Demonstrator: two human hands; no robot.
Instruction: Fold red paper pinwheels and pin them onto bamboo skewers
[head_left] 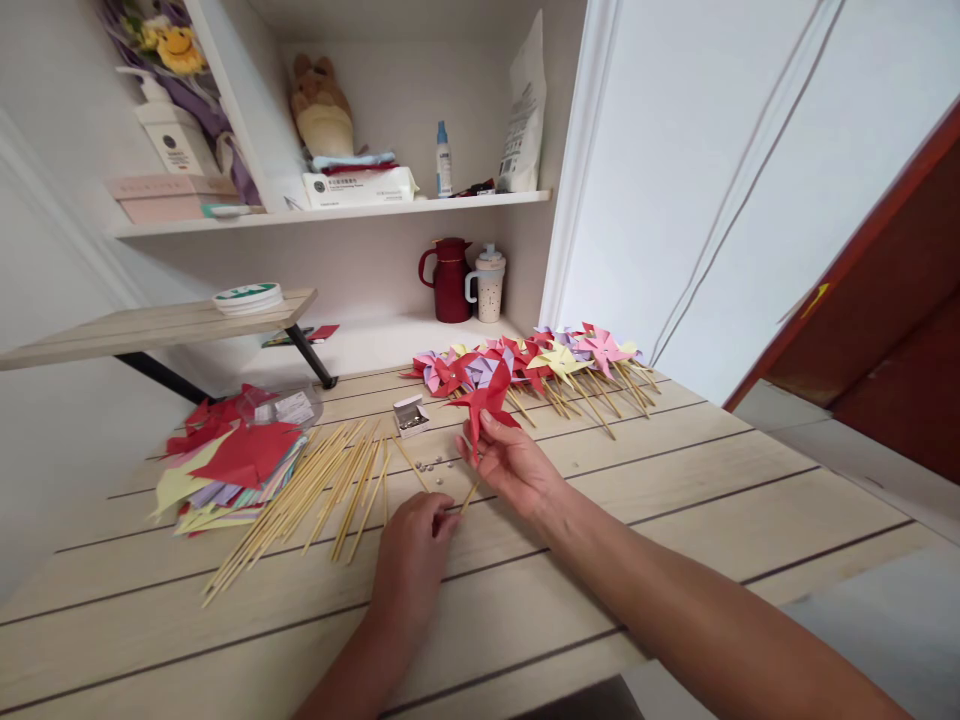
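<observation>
In my right hand [514, 465] a red paper pinwheel [484, 405] is pinched between thumb and fingers, its blades standing up. Just below it, my left hand [416, 540] is closed, with its fingertips at the lower end of a thin wooden stick [469, 496] that slants up toward my right palm. Where the stick meets the pinwheel is hidden by my right hand. Another stick [411, 463] lies just beyond my left hand. Small metal pins [427, 466] are scattered near a little open box [411, 416] holding more of them.
Several loose sticks [300, 500] lie to the left, beside a stack of coloured paper pieces [247, 455] and a clear plastic container [292, 408]. Finished pinwheels [559, 362] are heaped at the back right. A raised shelf [161, 328], a red jug [451, 280] and a cup [490, 285] stand behind.
</observation>
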